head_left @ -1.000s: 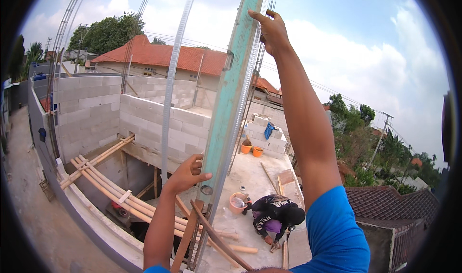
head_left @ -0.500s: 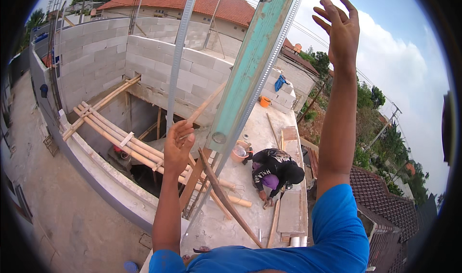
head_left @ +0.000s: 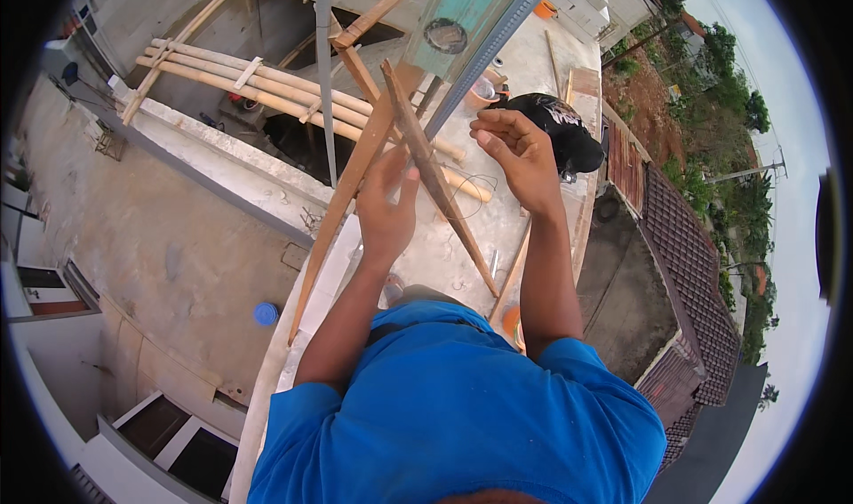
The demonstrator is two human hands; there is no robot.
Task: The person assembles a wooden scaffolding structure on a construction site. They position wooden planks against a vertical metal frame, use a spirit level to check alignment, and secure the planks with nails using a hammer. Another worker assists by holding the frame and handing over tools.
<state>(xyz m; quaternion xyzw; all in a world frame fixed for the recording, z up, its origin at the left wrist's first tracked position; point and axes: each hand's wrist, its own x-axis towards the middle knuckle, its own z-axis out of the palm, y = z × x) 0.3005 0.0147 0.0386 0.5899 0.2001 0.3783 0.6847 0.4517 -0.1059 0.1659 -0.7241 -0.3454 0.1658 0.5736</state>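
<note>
My left hand is raised beside crossing wooden pieces, thumb apart from the fingers. Its fingertips are close to a long brown plank and a rough wooden strip; whether they touch I cannot tell. To the right, my right hand hangs in the air, fingers loosely bent, thumb apart, nothing visible in it. Above the hands stands a worn teal bar with a round window, resembling a spirit level. A perforated metal channel runs along its right side. Thin wire loops between the hands.
A crouching person in black is just beyond my right hand. Bamboo poles span an opening at left, beside a second upright metal channel. The concrete ledge drops to a lower yard with a blue bucket. Tiled roofs lie right.
Both hands have come down from higher up, the right one most, toward chest level. The view has tilted downward, so the teal bar shows only its lower end.
</note>
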